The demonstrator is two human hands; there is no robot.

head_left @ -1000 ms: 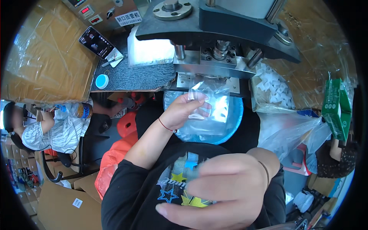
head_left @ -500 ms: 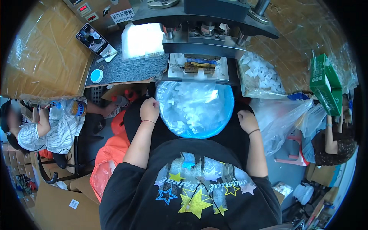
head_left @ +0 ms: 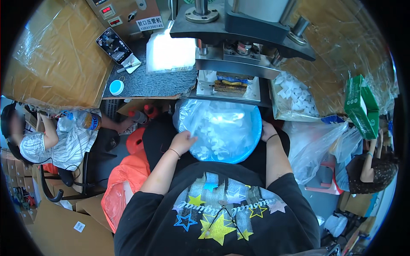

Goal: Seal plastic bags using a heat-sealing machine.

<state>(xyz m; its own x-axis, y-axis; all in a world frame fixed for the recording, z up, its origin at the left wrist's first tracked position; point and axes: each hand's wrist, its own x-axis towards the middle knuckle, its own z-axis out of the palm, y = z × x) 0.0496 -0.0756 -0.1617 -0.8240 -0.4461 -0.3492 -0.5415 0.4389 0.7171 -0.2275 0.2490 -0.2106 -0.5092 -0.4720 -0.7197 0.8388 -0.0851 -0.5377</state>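
Note:
A round blue basin (head_left: 257,138) sits on my lap, lined with a clear plastic bag (head_left: 183,117) that holds many small translucent white plastic pieces (head_left: 222,134). My left hand (head_left: 184,142) is at the basin's left side, thumb and fingers pinching the bag's edge. On the opposite side, my right hand (head_left: 267,130) is closed at the basin's rim; its fingertips are partly hidden. Just beyond the basin stands a press (head_left: 239,59), with a die block (head_left: 230,84) wrapped in blue and yellow on its lower plate.
A tray of white plastic parts (head_left: 294,94) stands right of the press. Left of it are a phone (head_left: 114,45), a white-and-teal round lid (head_left: 116,87) and a bright stack of clear sheets (head_left: 171,53). Large cartons (head_left: 55,55) flank the bench. Other people sit at both sides.
My left hand has moved right onto the bag and pinched it. My right hand has come in to the basin's rim. The whole view has shifted slightly.

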